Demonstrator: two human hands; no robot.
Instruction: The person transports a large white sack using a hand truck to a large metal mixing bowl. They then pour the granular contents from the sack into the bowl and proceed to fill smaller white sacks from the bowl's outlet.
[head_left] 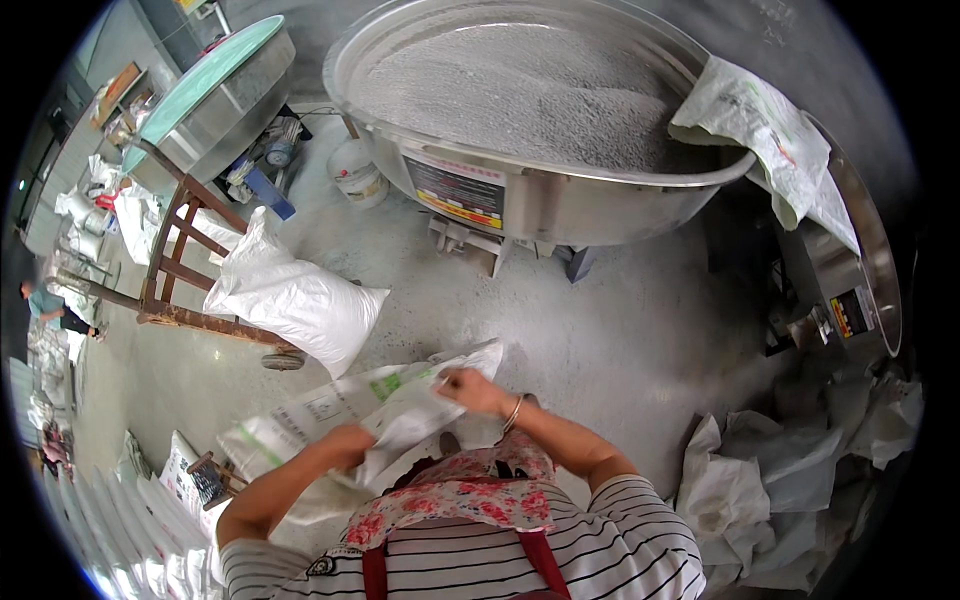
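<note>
A flattened white woven sack [290,425] with green and dark print stretches before my body at a slant. My left hand [345,447] is curled at its near edge, a little blurred by motion. Farther up, my right hand [472,391] pinches the sack near its far right end. The sack looks limp and mostly flat between the two hands. A full white sack [300,295] leans on a rusty hand truck [205,318], just beyond the sack in my hands.
A large round steel tub [560,205] of grey granules stands ahead, with an empty sack [770,135] draped over its right rim. Crumpled sacks [740,490] lie at lower right. A white bucket [357,172], another tub [215,100] and a distant person [48,303] are on the left.
</note>
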